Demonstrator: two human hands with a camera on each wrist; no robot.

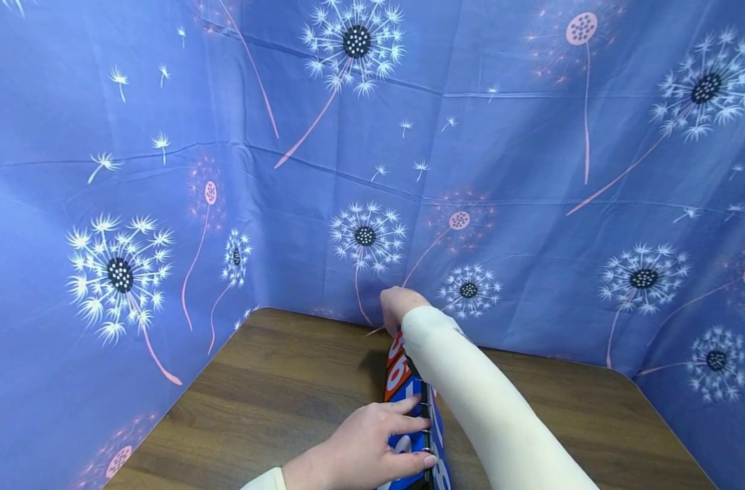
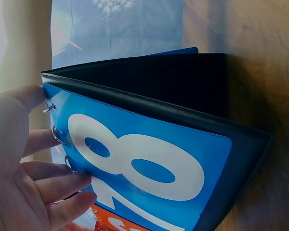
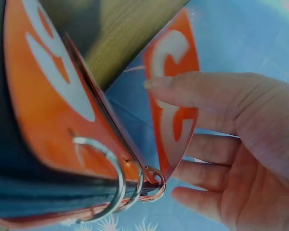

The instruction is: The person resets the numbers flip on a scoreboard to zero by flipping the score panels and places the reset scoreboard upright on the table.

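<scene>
Flip scoreboard point(image 1: 398, 371) stands tented on the wooden table point(image 1: 287, 381), its ring-bound top edge right beneath the left hand point(image 1: 366, 439), whose fingers lie spread and fairly straight across the metal rings point(image 3: 120, 180). At the far end, the right hand point(image 3: 245, 125) pinches a red card point(image 3: 176, 53), thumb against its numbered face and fingers behind (the card tilts away from the others, its ringed edge beside the lower fingers).
</scene>
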